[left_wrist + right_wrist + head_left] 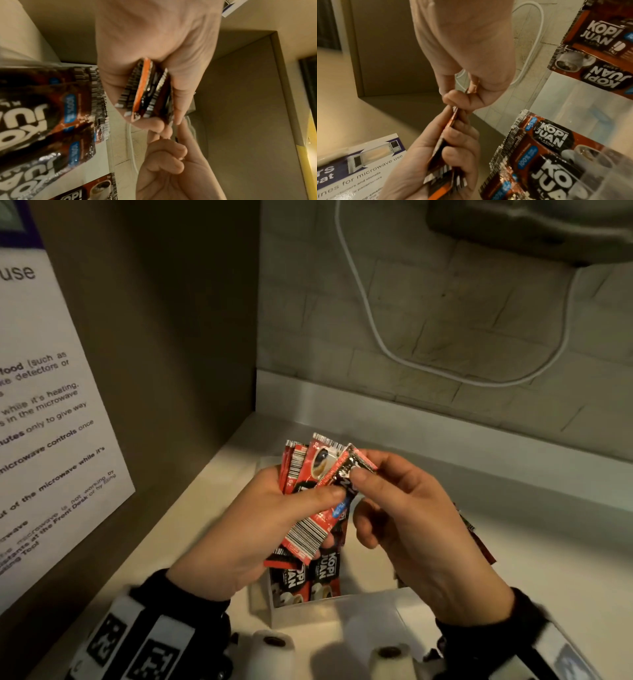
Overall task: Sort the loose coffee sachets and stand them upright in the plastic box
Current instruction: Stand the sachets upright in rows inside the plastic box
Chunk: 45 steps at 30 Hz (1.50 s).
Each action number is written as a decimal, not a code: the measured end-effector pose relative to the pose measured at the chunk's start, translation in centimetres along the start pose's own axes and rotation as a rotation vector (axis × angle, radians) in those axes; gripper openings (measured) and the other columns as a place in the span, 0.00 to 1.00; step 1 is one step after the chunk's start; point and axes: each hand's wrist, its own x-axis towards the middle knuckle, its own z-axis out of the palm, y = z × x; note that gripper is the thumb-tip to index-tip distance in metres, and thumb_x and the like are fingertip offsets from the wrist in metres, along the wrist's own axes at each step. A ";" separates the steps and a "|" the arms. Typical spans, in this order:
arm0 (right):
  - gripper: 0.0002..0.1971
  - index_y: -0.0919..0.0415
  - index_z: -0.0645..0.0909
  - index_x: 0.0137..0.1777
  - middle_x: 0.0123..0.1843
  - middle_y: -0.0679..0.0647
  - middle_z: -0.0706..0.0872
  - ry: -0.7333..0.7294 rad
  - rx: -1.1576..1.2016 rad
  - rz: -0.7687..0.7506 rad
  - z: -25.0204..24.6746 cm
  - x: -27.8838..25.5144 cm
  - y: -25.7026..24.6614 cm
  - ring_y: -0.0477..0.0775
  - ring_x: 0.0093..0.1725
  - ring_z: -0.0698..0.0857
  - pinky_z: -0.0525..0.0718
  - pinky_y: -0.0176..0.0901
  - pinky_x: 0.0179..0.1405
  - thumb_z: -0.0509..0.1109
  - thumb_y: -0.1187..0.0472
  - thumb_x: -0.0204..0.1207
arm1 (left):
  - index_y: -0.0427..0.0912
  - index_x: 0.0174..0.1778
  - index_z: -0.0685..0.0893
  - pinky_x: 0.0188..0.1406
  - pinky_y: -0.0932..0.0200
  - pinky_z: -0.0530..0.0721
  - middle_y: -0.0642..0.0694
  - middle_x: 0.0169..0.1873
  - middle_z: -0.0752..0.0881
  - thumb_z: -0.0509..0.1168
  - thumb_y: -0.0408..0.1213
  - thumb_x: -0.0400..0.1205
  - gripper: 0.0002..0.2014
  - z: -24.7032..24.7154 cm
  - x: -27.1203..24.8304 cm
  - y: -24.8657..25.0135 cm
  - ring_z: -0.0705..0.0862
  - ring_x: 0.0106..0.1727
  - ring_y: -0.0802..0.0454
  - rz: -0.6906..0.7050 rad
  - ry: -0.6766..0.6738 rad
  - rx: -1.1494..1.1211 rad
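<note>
Several Kopi Juan sachets [301, 501] are fanned in the left hand [253, 529], thumb clamped across them, probably to square the bundle. One sachet [346, 470] is pinched by the right hand [411, 529] at its end, over the plastic box [308, 616], where sachets already stand. Loose sachets [479, 539] lie right. Nearby: microwave notice [44, 412], white cable [376, 337].

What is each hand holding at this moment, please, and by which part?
The left hand grips a stack of sachets around its middle. The right hand pinches one sachet by its upper end.
</note>
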 end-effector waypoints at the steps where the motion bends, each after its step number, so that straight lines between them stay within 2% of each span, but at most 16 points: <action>1: 0.13 0.65 0.84 0.48 0.36 0.61 0.83 0.016 0.021 -0.015 0.0 0.0 0.1 0.49 0.19 0.73 0.71 0.35 0.15 0.73 0.62 0.64 | 0.46 0.39 0.91 0.19 0.62 0.80 0.38 0.31 0.88 0.73 0.44 0.65 0.10 0.2 0.2 0.1 0.85 0.24 0.50 -0.004 -0.020 0.002; 3: 0.05 0.62 0.84 0.41 0.31 0.59 0.83 0.055 0.124 -0.042 -0.3 0.3 0.2 0.49 0.20 0.77 0.75 0.35 0.17 0.70 0.66 0.66 | 0.42 0.40 0.90 0.19 0.62 0.80 0.36 0.33 0.87 0.72 0.50 0.65 0.15 0.3 0.5 0.3 0.84 0.26 0.49 -0.025 -0.050 -0.015; 6: 0.06 0.57 0.84 0.35 0.32 0.58 0.85 0.056 0.339 -0.064 -1.3 0.6 0.2 0.50 0.25 0.84 0.83 0.36 0.23 0.69 0.68 0.66 | 0.37 0.44 0.84 0.19 0.62 0.77 0.37 0.33 0.87 0.70 0.47 0.67 0.18 0.1 1.0 0.6 0.82 0.25 0.50 -0.069 -0.073 -0.044; 8: 0.08 0.57 0.85 0.39 0.38 0.58 0.87 0.056 0.421 -0.074 -1.8 0.6 0.3 0.51 0.29 0.86 0.86 0.38 0.28 0.74 0.66 0.60 | 0.38 0.44 0.82 0.21 0.62 0.78 0.40 0.31 0.87 0.72 0.39 0.64 0.15 0.0 1.0 0.6 0.82 0.25 0.52 -0.045 -0.068 -0.076; 10: 0.22 0.59 0.84 0.49 0.42 0.57 0.89 0.033 0.437 -0.068 -1.9 0.7 0.8 0.51 0.33 0.88 0.86 0.40 0.31 0.82 0.64 0.53 | 0.41 0.43 0.82 0.28 0.58 0.81 0.41 0.32 0.86 0.76 0.32 0.61 0.16 0.0 1.2 0.4 0.86 0.30 0.49 0.008 -0.027 -0.103; 11: 0.26 0.59 0.84 0.53 0.42 0.57 0.89 0.028 0.419 -0.056 -1.8 0.6 1.2 0.51 0.33 0.87 0.85 0.40 0.30 0.85 0.63 0.52 | 0.42 0.43 0.82 0.32 0.56 0.82 0.41 0.34 0.86 0.76 0.31 0.60 0.17 0.1 1.2 0.2 0.87 0.34 0.47 0.034 0.002 -0.108; 12: 0.25 0.59 0.84 0.53 0.42 0.57 0.89 0.013 0.384 -0.037 -1.6 0.5 1.4 0.51 0.32 0.86 0.84 0.39 0.28 0.86 0.62 0.54 | 0.42 0.43 0.81 0.35 0.55 0.82 0.40 0.35 0.85 0.77 0.30 0.60 0.18 0.1 1.3 -0.1 0.87 0.36 0.45 0.053 0.025 -0.105; 14: 0.10 0.57 0.87 0.44 0.34 0.56 0.86 0.017 0.296 -0.001 -1.4 0.3 1.8 0.48 0.25 0.80 0.78 0.36 0.22 0.81 0.65 0.63 | 0.42 0.43 0.80 0.34 0.55 0.82 0.38 0.35 0.85 0.78 0.30 0.60 0.19 0.1 1.3 -0.3 0.88 0.38 0.41 0.065 0.020 -0.075; 16: 0.04 0.58 0.86 0.38 0.30 0.55 0.82 0.059 0.242 0.000 -1.0 0.2 1.8 0.48 0.22 0.75 0.75 0.36 0.20 0.73 0.67 0.67 | 0.42 0.44 0.80 0.33 0.55 0.82 0.35 0.37 0.87 0.81 0.33 0.64 0.19 0.3 1.2 -0.4 0.88 0.38 0.41 0.052 -0.016 -0.038; 19: 0.06 0.60 0.83 0.38 0.30 0.56 0.83 0.201 0.267 -0.018 -1.5 0.6 1.7 0.49 0.24 0.78 0.78 0.35 0.22 0.68 0.68 0.73 | 0.41 0.42 0.81 0.24 0.61 0.81 0.43 0.33 0.86 0.75 0.46 0.66 0.17 0.3 1.5 -0.3 0.84 0.28 0.52 0.039 0.094 -0.072; 21: 0.09 0.61 0.81 0.42 0.29 0.56 0.84 0.340 0.227 -0.010 -2.3 1.0 1.8 0.49 0.24 0.80 0.80 0.36 0.23 0.63 0.71 0.79 | 0.41 0.41 0.80 0.21 0.62 0.79 0.46 0.32 0.85 0.70 0.47 0.68 0.14 0.0 1.8 -0.1 0.81 0.25 0.54 0.034 0.168 -0.154; 23: 0.10 0.62 0.81 0.45 0.31 0.56 0.85 0.395 0.099 0.036 -2.9 1.3 2.1 0.50 0.25 0.82 0.82 0.37 0.24 0.60 0.72 0.82 | 0.42 0.40 0.80 0.20 0.61 0.78 0.46 0.31 0.84 0.70 0.44 0.74 0.10 -0.4 2.0 0.0 0.80 0.25 0.53 0.032 0.209 -0.217; 27: 0.09 0.68 0.80 0.53 0.42 0.64 0.87 0.310 -0.102 0.256 -3.0 1.4 3.4 0.57 0.34 0.84 0.86 0.44 0.34 0.58 0.71 0.83 | 0.41 0.40 0.80 0.19 0.61 0.77 0.46 0.30 0.82 0.65 0.39 0.82 0.07 -0.8 2.1 0.1 0.78 0.24 0.54 0.010 0.233 -0.259; 30: 0.04 0.68 0.75 0.48 0.38 0.63 0.85 0.255 -0.146 0.369 -2.7 1.6 4.3 0.59 0.32 0.84 0.88 0.48 0.33 0.59 0.72 0.82 | 0.40 0.41 0.79 0.19 0.62 0.77 0.46 0.29 0.82 0.65 0.38 0.82 0.06 -0.8 2.1 0.0 0.78 0.23 0.54 0.005 0.225 -0.268; 34: 0.04 0.66 0.73 0.46 0.37 0.65 0.84 0.250 -0.160 0.411 -2.8 2.2 4.9 0.59 0.31 0.85 0.89 0.47 0.31 0.61 0.73 0.82 | 0.40 0.42 0.79 0.19 0.62 0.78 0.46 0.29 0.82 0.65 0.37 0.82 0.05 -1.0 2.1 -0.2 0.78 0.24 0.54 -0.008 0.230 -0.276; 45: 0.05 0.64 0.76 0.44 0.33 0.59 0.85 0.222 -0.157 0.470 -2.9 2.6 5.4 0.57 0.34 0.86 0.86 0.43 0.30 0.62 0.71 0.82 | 0.40 0.42 0.80 0.18 0.62 0.78 0.45 0.30 0.82 0.66 0.38 0.81 0.06 -0.3 2.5 -0.5 0.79 0.25 0.54 -0.021 0.212 -0.254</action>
